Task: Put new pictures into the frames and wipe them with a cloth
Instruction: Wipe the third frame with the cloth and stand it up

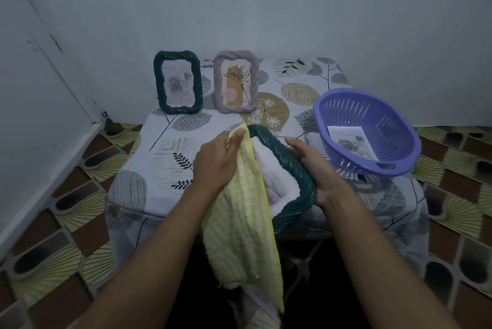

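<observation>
- A yellow-and-white striped cloth (245, 224) hangs nearest the camera, its lower end dropping past the front edge of the surface (149, 158) toward the person's lap
- The left hand (217, 160) pinches the cloth's top corner, fingers clenched on the fabric, and presses it against the left rim of a dark green frame (290, 168)
- The right hand (314, 166) grasps that frame's right rim, its grip wrapped around the ribbed edge, thumb on top
- The held frame is tilted above the front of the surface, and its pale inside panel faces up and to the left; whether a picture sits in it cannot be told
- Both bare forearms reach in from the bottom corners of the view
- A second dark green frame (177, 83) stands upright at the back left of the surface, with a grey rose picture in it
- Just beside it on the right stands a mauve frame (236, 81), with a drawn flower on an orange ground
- A purple slotted basket (372, 131) sits on the right side of the surface, tipped toward the camera
- Inside the basket lies a loose rose picture (351, 143), flat against its wall
- The surface is draped in a leaf-print cloth, and patterned floor shows on both sides
</observation>
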The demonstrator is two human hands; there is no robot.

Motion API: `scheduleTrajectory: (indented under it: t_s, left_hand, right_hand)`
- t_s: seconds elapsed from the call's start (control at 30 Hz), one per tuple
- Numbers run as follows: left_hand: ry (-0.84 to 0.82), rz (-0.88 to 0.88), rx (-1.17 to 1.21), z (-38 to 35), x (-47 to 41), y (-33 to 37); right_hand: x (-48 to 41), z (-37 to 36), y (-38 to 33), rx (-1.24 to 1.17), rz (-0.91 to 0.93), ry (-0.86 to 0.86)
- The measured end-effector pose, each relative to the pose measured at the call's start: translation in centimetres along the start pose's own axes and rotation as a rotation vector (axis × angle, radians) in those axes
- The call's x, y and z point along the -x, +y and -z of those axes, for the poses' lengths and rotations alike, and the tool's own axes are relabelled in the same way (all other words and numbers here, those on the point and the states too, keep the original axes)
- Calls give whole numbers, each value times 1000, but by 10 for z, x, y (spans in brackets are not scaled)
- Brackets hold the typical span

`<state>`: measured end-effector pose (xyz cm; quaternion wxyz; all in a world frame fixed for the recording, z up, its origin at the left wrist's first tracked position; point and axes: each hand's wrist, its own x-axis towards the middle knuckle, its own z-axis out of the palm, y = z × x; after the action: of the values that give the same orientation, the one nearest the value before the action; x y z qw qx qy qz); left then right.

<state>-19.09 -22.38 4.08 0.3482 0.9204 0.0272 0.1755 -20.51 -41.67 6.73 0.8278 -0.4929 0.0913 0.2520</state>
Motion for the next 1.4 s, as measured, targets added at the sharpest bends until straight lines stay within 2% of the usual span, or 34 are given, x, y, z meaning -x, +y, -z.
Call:
scheduleTrajectory:
  t_s: [0.17,0.27,0.37,0.47,0.53,0.73,0.8,0.87,0.97,1.03,1.1,1.17,1.3,1.4]
  left_hand:
    - [194,294,66,7,-4,-2]
    - [254,359,133,8,-3,2]
    - [231,227,130,2,3,5]
    - [87,133,3,-9,11,13]
    - [-2,62,3,-19,17,20]
    - [-119,-459,-43,-34,41,28]
    - [-98,-513,-84,-30,34,22]
    - [-51,-388,-119,-23,20,15]
    - [13,45,-15,-12,-4,10]
    - [52,265,83,-7,-15,15]
    - [74,312,97,-8,-17,26]
    - [77,173,84,-14,-7,39]
    - [53,-278,101,-25,27,61]
    - [27,-399,44,-21,24,52]
  right_hand:
    - [8,-10,15,-235,180,-75]
    - [3,-21,30,-235,308,16]
    - [2,-30,33,-54,401,160]
    - [1,-37,29,176,512,225]
    - [1,-43,26,263,559,251]
    - [-6,-44,18,310,522,308]
    - [-4,-44,19,311,524,295]
    - [-1,-43,21,312,537,284]
    - [6,-44,23,328,562,256]
    - [9,-45,23,342,587,239]
    - [9,-48,23,349,592,255]
    - [4,-48,23,353,577,254]
    - [0,-44,14,344,584,257]
    - [2,-40,12,322,561,233]
